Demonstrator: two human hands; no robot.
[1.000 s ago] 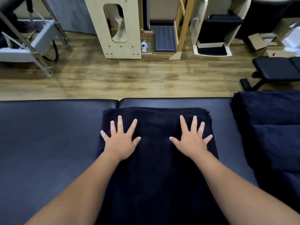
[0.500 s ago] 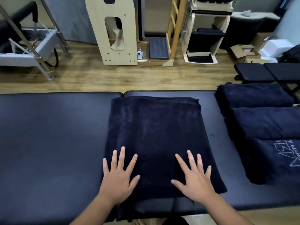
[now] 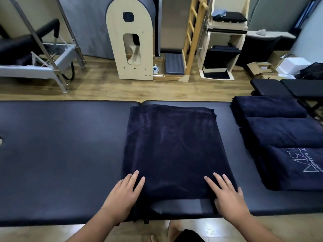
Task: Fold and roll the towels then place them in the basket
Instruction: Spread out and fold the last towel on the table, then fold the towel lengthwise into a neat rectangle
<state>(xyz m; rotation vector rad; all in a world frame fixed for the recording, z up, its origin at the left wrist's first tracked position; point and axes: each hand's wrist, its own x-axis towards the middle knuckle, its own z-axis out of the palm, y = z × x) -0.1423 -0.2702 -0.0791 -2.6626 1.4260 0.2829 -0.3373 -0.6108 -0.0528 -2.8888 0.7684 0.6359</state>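
A dark navy towel (image 3: pixel 171 145), folded into a long rectangle, lies flat on the black padded table (image 3: pixel 61 145). My left hand (image 3: pixel 122 194) holds its near left corner, with fingers on top and the thumb hidden under the edge. At the near right corner my right hand (image 3: pixel 225 196) holds the towel the same way. Between my hands the near edge is drawn back and a strip of table shows. No basket is in view.
Three folded navy towels (image 3: pixel 283 133) lie in a row at the table's right end, the nearest with a stitched logo. Beyond the table are a wooden floor, pale wooden exercise equipment (image 3: pixel 131 49) and a black bench (image 3: pixel 279 88).
Both hands slid from the towel's far part to its near edge, spread apart to the corners and took hold. The near edge, which overhung the table, is now pulled back.
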